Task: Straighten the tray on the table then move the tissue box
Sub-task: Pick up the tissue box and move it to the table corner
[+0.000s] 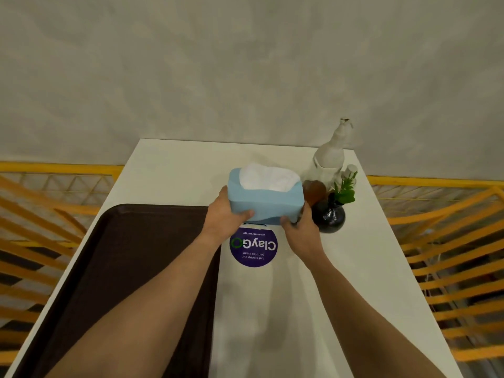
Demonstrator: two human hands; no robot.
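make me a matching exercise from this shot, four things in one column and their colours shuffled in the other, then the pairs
Things
1. tissue box
2. tray
3. round sticker
4. table

Colours
A. white
B. purple
C. light blue
D. dark brown

Pairs
1-C: the tissue box, held between the left hand and the right hand, is light blue.
2-D: the tray on the left side of the table is dark brown.
3-B: the round sticker lying flat just below the box is purple.
4-A: the table is white.
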